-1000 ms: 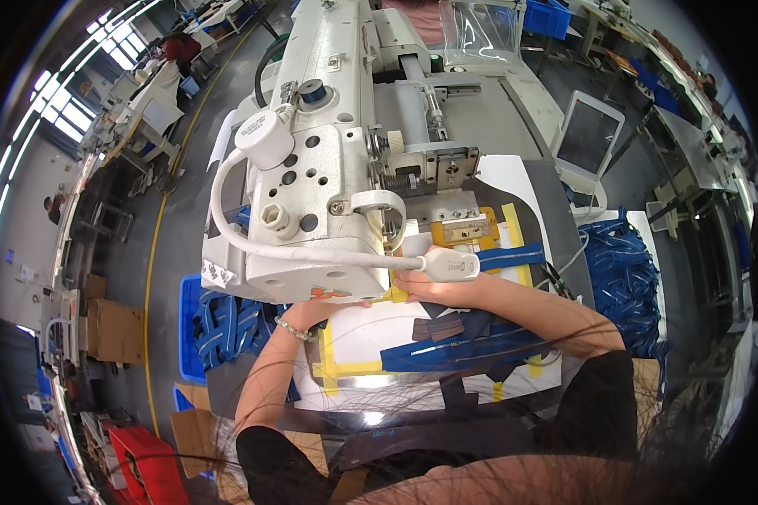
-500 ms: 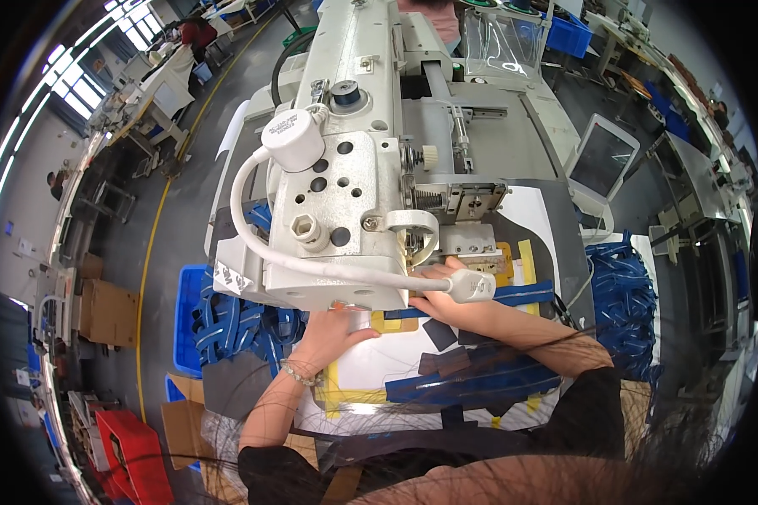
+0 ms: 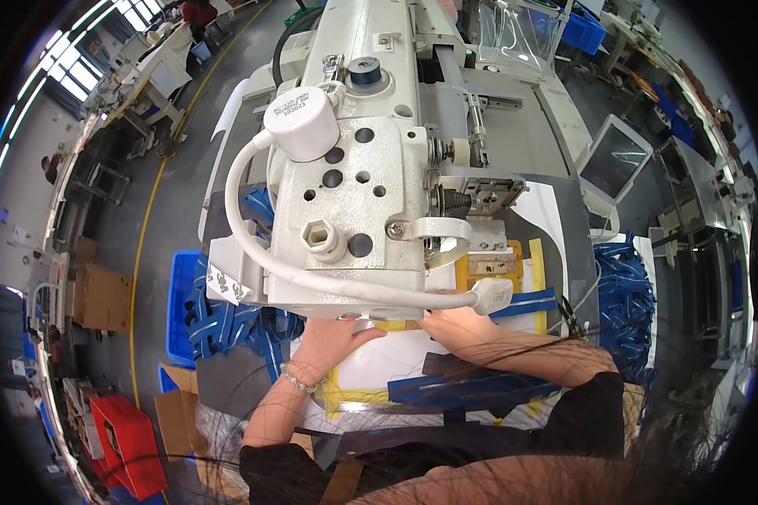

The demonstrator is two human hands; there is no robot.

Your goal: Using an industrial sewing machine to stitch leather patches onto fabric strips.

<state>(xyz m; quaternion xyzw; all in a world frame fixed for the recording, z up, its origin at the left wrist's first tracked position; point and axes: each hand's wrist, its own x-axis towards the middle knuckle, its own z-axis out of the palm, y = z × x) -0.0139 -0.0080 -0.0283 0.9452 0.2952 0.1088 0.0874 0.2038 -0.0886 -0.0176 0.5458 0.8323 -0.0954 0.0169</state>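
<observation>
A white industrial sewing machine [image 3: 337, 210] fills the middle of the view, and its head hides the fingers of both my hands. My left hand [image 3: 328, 341] lies under the front left of the head, its thumb pointing right across the white work surface [image 3: 370, 362]. Close by on the right, my right hand [image 3: 455, 326] reaches under the head's front edge, fingertips out of sight. A blue zipper strip [image 3: 526, 303] sticks out to the right beyond this hand. Behind it sits a yellow plate [image 3: 488, 268] under the metal clamp. What either hand grips is hidden.
More blue strips lie flat near my body [image 3: 472, 385]. Heaps of blue strips [image 3: 625, 303] hang at the right and pile up at the left [image 3: 227, 328] beside a blue bin [image 3: 181, 307]. A tablet-like screen [image 3: 616, 156] stands right; a red crate [image 3: 129, 446] is on the floor.
My right hand has drawn back slightly toward me, and its fingers have slid from behind the white plug to under the head's edge. The view has shifted a little. My left hand stays about in place.
</observation>
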